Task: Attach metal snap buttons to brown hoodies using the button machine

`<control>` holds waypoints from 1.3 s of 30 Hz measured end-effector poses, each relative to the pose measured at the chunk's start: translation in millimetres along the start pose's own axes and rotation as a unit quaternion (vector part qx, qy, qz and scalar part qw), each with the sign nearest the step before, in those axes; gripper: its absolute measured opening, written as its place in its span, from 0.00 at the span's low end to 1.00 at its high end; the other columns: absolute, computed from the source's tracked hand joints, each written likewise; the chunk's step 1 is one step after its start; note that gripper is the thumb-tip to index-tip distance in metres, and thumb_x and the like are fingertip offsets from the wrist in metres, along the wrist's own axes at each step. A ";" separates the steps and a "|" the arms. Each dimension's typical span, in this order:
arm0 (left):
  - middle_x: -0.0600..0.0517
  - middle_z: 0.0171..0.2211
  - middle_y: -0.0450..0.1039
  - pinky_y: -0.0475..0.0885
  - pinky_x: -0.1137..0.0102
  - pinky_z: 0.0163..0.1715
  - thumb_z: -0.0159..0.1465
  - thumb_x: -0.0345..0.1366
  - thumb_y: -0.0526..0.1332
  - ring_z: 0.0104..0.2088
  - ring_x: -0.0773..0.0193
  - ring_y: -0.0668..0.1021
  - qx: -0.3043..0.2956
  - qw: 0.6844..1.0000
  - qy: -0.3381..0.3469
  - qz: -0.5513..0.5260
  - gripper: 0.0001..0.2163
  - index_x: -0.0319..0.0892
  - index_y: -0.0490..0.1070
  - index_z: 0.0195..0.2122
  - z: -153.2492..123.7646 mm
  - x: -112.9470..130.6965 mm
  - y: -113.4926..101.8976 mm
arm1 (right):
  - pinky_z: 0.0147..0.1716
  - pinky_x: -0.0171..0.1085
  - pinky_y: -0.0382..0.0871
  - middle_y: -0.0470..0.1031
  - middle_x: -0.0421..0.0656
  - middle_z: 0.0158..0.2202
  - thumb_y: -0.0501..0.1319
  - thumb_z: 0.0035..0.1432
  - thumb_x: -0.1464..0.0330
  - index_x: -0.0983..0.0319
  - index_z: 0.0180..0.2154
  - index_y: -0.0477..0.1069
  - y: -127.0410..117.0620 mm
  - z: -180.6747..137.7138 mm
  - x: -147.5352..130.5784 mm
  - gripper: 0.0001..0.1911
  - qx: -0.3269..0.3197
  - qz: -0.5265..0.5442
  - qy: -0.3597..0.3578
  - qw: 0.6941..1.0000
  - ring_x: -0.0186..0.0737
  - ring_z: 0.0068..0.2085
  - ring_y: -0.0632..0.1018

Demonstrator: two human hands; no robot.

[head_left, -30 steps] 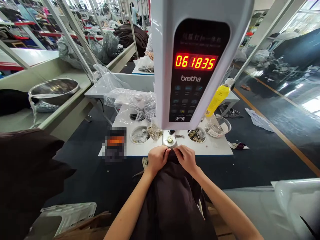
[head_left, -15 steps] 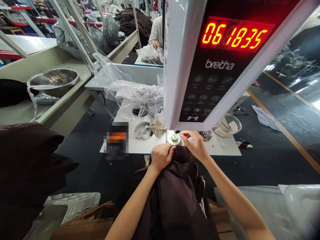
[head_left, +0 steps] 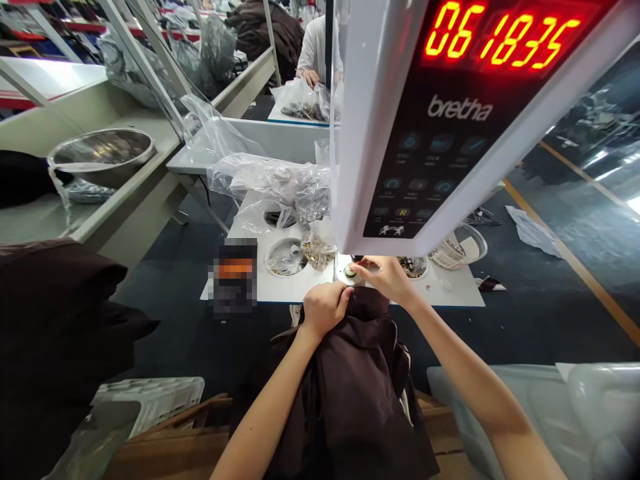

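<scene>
A dark brown garment (head_left: 357, 380) hangs over the front edge of a white worktable (head_left: 270, 290). Its upper edge is gripped by my left hand (head_left: 323, 308), fingers curled over the cloth and thumb beside the round die. My right hand (head_left: 391, 277) pinches at the small round die (head_left: 350, 272), thumb and forefinger together on top of it. Whatever lies between those fingertips is too small to make out. Over both hands looms the white head of a bretha machine (head_left: 353, 153), its red display (head_left: 503, 37) reading 061835.
Metal parts in a plastic bag (head_left: 317, 252) and a clear tub (head_left: 463, 247) flank the die. A steel bowl (head_left: 103, 157) sits on the left bench. Brown cloth (head_left: 65, 333) is piled at left. Across the table a person in a white sleeve (head_left: 315, 47) handles bags.
My right hand has moved left and its fingertips now rest over the die. My left hand keeps its grip on the garment. The view has shifted slightly.
</scene>
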State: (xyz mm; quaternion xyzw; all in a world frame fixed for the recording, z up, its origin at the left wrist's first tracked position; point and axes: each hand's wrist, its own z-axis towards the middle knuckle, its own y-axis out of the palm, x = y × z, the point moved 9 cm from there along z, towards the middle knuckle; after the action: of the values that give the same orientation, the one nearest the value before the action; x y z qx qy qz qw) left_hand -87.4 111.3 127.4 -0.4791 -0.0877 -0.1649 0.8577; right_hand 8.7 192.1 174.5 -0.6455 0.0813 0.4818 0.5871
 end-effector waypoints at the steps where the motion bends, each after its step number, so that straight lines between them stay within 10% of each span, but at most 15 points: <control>1: 0.52 0.20 0.69 0.55 0.69 0.26 0.66 0.41 0.49 0.23 0.65 0.69 0.000 1.000 0.000 0.000 0.15 0.42 0.68 0.27 -0.1 -0.1 0.2 | 0.26 0.31 0.58 0.71 0.37 0.21 0.56 0.56 0.58 0.64 0.29 0.75 0.2 0.0 -0.2 0.17 0.000 0.002 -0.002 1.000 0.31 0.23 0.67; 20: 0.52 0.21 0.70 0.56 0.70 0.26 0.66 0.41 0.49 0.23 0.65 0.70 0.003 1.000 0.000 0.001 0.15 0.42 0.68 0.27 -0.5 -0.4 0.3 | 0.28 0.32 0.60 0.74 0.39 0.25 0.55 0.58 0.61 0.63 0.29 0.72 -1.8 0.3 -10.8 0.14 -0.004 0.010 -0.044 0.999 0.34 0.28 0.72; 26: 0.51 0.21 0.70 0.56 0.70 0.26 0.66 0.40 0.48 0.24 0.65 0.70 0.004 1.000 -0.010 -0.023 0.14 0.42 0.69 0.29 -0.9 -2.7 -1.1 | 0.37 0.35 0.63 0.74 0.42 0.32 0.51 0.61 0.63 0.61 0.33 0.71 -15.6 -24.8 -4.2 0.13 0.105 0.018 -0.033 0.994 0.37 0.34 0.72; 39: 0.52 0.27 0.68 0.63 0.70 0.34 0.66 0.38 0.48 0.31 0.64 0.70 -0.079 0.980 -0.074 -0.170 0.12 0.42 0.64 0.29 12.9 -0.8 -21.1 | 0.32 0.33 0.61 0.67 0.39 0.29 0.46 0.64 0.64 0.60 0.32 0.63 11.9 -59.6 -1.8 0.11 0.049 0.016 0.002 0.999 0.35 0.30 0.69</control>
State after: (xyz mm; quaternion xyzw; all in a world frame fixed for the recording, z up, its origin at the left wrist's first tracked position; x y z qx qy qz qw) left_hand -95.7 112.3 150.6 -0.5345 -0.2176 -0.2785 0.7677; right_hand 31.1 137.9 158.6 -0.6157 0.1162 0.4847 0.6103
